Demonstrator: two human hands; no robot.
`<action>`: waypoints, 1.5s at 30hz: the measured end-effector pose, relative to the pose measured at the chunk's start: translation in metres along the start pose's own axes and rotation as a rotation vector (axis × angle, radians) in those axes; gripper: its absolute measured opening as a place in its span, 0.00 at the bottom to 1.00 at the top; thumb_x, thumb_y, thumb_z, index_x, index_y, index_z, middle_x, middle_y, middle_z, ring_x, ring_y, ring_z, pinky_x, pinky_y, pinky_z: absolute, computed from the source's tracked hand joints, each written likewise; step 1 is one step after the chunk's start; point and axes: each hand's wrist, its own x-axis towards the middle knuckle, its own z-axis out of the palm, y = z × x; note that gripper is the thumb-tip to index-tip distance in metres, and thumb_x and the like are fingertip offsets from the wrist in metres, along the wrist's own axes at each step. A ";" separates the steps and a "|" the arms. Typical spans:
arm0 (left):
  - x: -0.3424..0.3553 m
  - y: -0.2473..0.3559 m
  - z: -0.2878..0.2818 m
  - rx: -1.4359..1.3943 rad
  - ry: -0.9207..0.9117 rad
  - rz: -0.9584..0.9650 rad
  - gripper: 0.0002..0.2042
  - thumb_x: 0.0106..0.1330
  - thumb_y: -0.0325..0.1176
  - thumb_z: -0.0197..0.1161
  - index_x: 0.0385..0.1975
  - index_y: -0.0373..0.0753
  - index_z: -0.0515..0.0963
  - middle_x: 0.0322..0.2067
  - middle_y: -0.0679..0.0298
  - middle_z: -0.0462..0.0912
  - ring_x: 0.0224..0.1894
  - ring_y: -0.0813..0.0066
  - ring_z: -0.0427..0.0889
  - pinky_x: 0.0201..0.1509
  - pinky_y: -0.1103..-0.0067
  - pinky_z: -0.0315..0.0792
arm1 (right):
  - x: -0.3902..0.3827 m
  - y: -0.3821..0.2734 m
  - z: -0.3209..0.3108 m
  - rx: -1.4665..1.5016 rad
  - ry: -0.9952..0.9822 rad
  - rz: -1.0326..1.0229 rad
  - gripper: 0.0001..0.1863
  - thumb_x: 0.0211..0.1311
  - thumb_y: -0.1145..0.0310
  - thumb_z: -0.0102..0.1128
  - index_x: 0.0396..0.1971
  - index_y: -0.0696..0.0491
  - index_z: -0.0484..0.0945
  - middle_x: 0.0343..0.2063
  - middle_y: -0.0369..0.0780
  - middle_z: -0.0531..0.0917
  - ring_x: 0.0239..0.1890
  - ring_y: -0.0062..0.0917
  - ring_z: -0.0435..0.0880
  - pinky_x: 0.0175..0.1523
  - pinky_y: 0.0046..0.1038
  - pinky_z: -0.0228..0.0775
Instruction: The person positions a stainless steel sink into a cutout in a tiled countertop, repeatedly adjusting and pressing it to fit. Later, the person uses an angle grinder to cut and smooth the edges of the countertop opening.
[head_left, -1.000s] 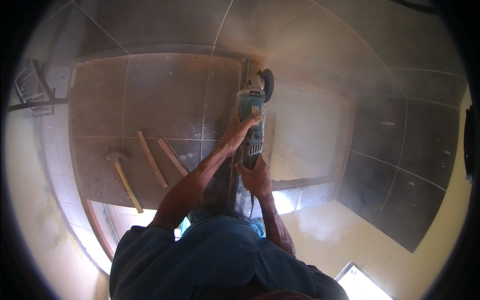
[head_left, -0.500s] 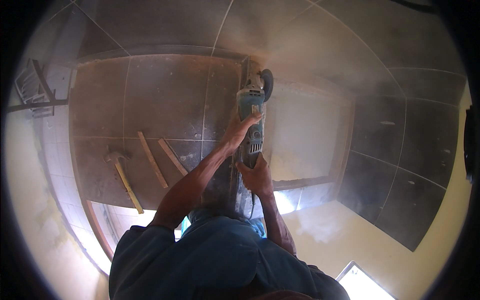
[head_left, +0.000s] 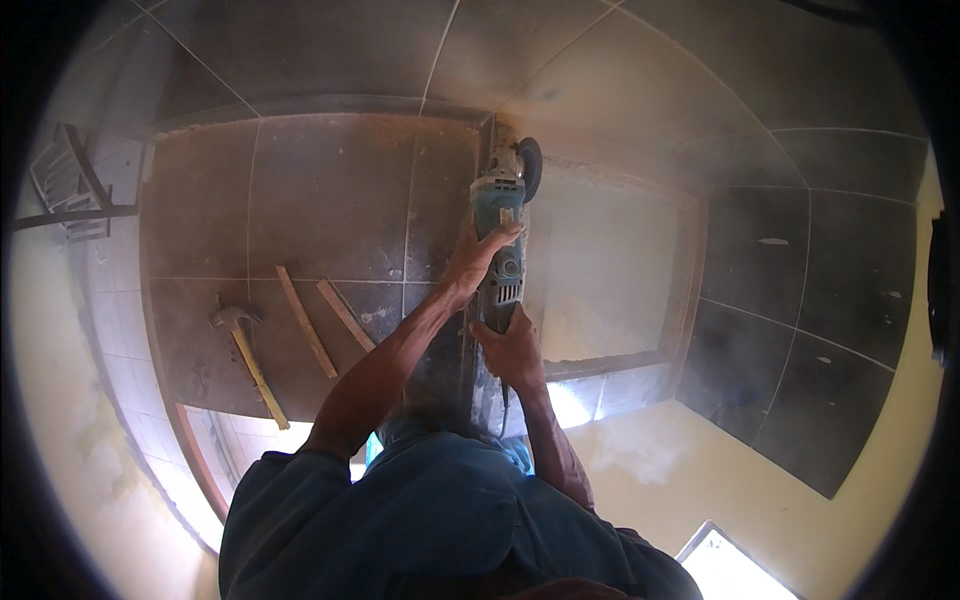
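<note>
An angle grinder (head_left: 510, 268) with a teal and black body points away from me, held in both hands. My left hand (head_left: 472, 265) is closed round the middle of its body, thumb across the top. Farther back, my right hand (head_left: 513, 352) grips the rear end, where a dark cord (head_left: 504, 410) hangs down. At the far end the round disc (head_left: 531, 168) stands on edge on the right side of the head. The tool lies along a narrow raised edge (head_left: 466, 365) between the dark tiled slab and a pale recess. Whether the disc touches the edge cannot be made out.
On the tiled slab (head_left: 330, 190) to the left lie a hammer (head_left: 250, 362) and two thin strips (head_left: 306, 322). A pale sunken panel (head_left: 600, 260) is to the right. Dark wall tiles (head_left: 755, 245) rise beyond. A metal rack (head_left: 75, 195) is at far left. Dust hazes the air.
The grinder and both hands have shifted very slightly left in the picture, with the same grip. The dust haze has drifted and spread a little over the right-hand wall tiles.
</note>
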 end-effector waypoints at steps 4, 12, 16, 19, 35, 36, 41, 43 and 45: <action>0.002 -0.005 -0.006 0.045 0.017 0.028 0.22 0.67 0.47 0.69 0.53 0.40 0.73 0.37 0.66 0.78 0.35 0.79 0.82 0.40 0.75 0.80 | -0.003 -0.003 0.002 -0.110 0.035 -0.023 0.32 0.61 0.55 0.69 0.56 0.64 0.70 0.44 0.60 0.85 0.50 0.54 0.85 0.53 0.48 0.76; -0.056 -0.031 0.009 0.124 -0.061 -0.107 0.26 0.65 0.50 0.70 0.53 0.35 0.75 0.41 0.62 0.82 0.40 0.76 0.82 0.45 0.75 0.78 | -0.056 0.046 0.020 -0.106 0.233 -0.046 0.31 0.59 0.56 0.72 0.50 0.63 0.70 0.27 0.49 0.85 0.27 0.35 0.86 0.34 0.38 0.77; -0.077 -0.042 0.043 -0.040 -0.168 -0.140 0.25 0.66 0.43 0.71 0.55 0.36 0.71 0.37 0.63 0.81 0.35 0.74 0.83 0.41 0.74 0.81 | -0.087 0.062 0.001 0.052 0.233 0.007 0.32 0.56 0.56 0.77 0.49 0.60 0.69 0.23 0.41 0.82 0.19 0.24 0.81 0.25 0.31 0.72; -0.095 -0.050 0.057 -0.050 -0.215 -0.164 0.23 0.67 0.41 0.70 0.54 0.36 0.69 0.36 0.63 0.80 0.34 0.73 0.84 0.39 0.73 0.84 | -0.103 0.086 0.001 0.146 0.266 -0.046 0.33 0.54 0.56 0.79 0.48 0.59 0.69 0.22 0.39 0.81 0.20 0.22 0.79 0.24 0.28 0.70; -0.122 -0.055 0.051 0.309 -0.222 -0.158 0.33 0.74 0.59 0.50 0.51 0.26 0.78 0.48 0.47 0.87 0.47 0.64 0.88 0.52 0.71 0.82 | -0.131 0.097 -0.002 0.126 0.160 0.002 0.35 0.58 0.49 0.71 0.50 0.63 0.66 0.35 0.65 0.84 0.43 0.63 0.84 0.47 0.53 0.77; -0.119 -0.042 0.046 0.287 -0.203 -0.178 0.34 0.74 0.60 0.48 0.51 0.27 0.78 0.49 0.47 0.86 0.47 0.65 0.87 0.52 0.72 0.82 | -0.121 0.094 0.005 0.094 0.162 -0.031 0.35 0.59 0.49 0.71 0.50 0.62 0.65 0.34 0.65 0.84 0.42 0.63 0.84 0.46 0.54 0.77; -0.089 0.028 0.008 0.358 -0.113 -0.091 0.32 0.75 0.63 0.47 0.53 0.36 0.74 0.54 0.47 0.85 0.45 0.73 0.84 0.48 0.77 0.80 | -0.083 0.042 0.031 0.079 0.154 -0.239 0.33 0.63 0.51 0.66 0.52 0.61 0.62 0.30 0.64 0.84 0.36 0.63 0.85 0.44 0.56 0.79; -0.085 0.058 0.009 0.381 -0.101 -0.080 0.29 0.74 0.63 0.48 0.52 0.39 0.73 0.53 0.46 0.85 0.44 0.74 0.83 0.47 0.78 0.80 | -0.074 0.020 0.038 0.076 0.149 -0.296 0.32 0.63 0.52 0.65 0.52 0.61 0.62 0.28 0.64 0.84 0.34 0.63 0.85 0.44 0.56 0.79; -0.077 0.078 0.009 0.413 -0.123 -0.117 0.26 0.74 0.62 0.50 0.51 0.43 0.72 0.53 0.46 0.85 0.42 0.76 0.82 0.46 0.79 0.79 | -0.069 0.007 0.042 0.076 0.177 -0.276 0.31 0.63 0.53 0.65 0.50 0.61 0.63 0.29 0.63 0.84 0.35 0.62 0.85 0.44 0.56 0.80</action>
